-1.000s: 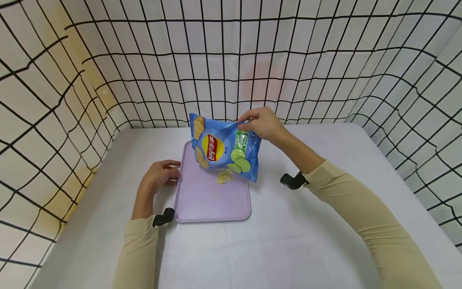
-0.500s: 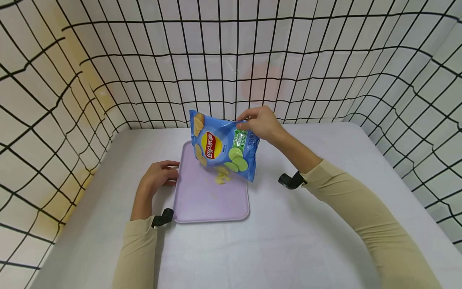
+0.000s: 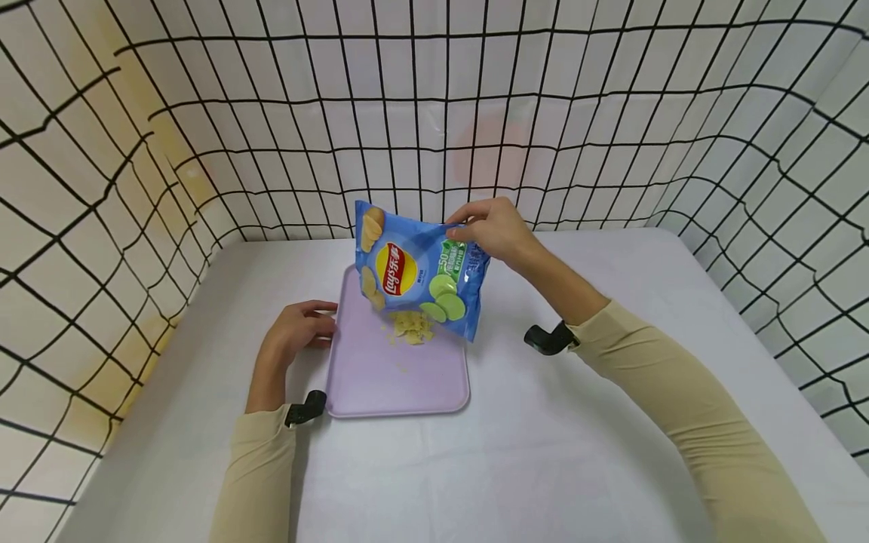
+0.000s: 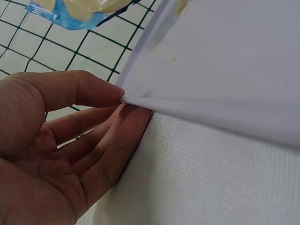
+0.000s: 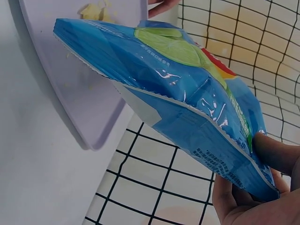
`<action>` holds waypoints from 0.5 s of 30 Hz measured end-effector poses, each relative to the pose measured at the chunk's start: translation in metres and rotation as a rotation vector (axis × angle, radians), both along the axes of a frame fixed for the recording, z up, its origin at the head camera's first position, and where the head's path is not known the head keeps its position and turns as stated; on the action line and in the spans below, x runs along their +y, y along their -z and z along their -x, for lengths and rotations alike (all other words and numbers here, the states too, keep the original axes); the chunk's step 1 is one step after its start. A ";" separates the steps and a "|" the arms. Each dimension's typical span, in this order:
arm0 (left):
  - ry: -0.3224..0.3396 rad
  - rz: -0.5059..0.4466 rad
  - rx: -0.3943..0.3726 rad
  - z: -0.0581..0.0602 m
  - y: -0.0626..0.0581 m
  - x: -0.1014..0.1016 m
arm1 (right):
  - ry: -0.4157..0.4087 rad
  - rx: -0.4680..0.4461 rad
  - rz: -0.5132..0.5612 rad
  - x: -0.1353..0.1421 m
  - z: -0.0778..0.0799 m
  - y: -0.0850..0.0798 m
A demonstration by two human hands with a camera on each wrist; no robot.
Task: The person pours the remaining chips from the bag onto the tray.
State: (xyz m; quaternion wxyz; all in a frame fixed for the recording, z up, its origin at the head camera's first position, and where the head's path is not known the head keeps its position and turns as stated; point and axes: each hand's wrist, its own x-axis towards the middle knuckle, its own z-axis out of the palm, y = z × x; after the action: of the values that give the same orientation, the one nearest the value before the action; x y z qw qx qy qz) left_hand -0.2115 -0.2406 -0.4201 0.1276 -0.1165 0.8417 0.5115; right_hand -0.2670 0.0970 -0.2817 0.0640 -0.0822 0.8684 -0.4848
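Observation:
My right hand (image 3: 498, 232) pinches the upper edge of a blue Lay's chip bag (image 3: 424, 264), tilted over a light purple tray (image 3: 400, 385). In the right wrist view, the thumb (image 5: 276, 152) lies on the bag's front and the fingers curl behind it. Broken potato chips (image 3: 412, 327) lie in a small heap on the tray below the bag, with crumbs around. My left hand (image 3: 299, 330) holds the tray's left edge. In the left wrist view, one fingertip (image 4: 115, 96) is on top of the rim and other fingers reach underneath.
A white-covered table (image 3: 543, 437) extends around the tray. Black wire grid panels (image 3: 434, 143) stand along the back and both sides, close behind the bag and right hand.
The chip heap under the bag has grown. The bag's left end has risen slightly, tilting it more. My left hand stays at the tray's edge.

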 end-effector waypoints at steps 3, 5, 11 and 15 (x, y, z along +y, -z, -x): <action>0.001 -0.003 0.004 0.000 0.000 0.000 | 0.002 -0.006 0.009 0.000 0.000 -0.002; 0.001 -0.005 0.006 0.000 0.000 -0.001 | 0.003 -0.011 0.012 -0.001 0.000 -0.002; -0.003 -0.002 -0.001 0.000 -0.001 0.000 | -0.003 -0.001 0.020 -0.002 0.001 -0.003; -0.006 0.006 -0.005 0.000 -0.001 0.002 | -0.013 0.010 0.032 -0.004 0.002 -0.003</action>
State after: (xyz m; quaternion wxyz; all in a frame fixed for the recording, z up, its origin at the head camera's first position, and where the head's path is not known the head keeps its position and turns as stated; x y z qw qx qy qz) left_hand -0.2115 -0.2390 -0.4187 0.1277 -0.1205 0.8426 0.5091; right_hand -0.2695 0.0930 -0.2791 0.0615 -0.0914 0.8603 -0.4977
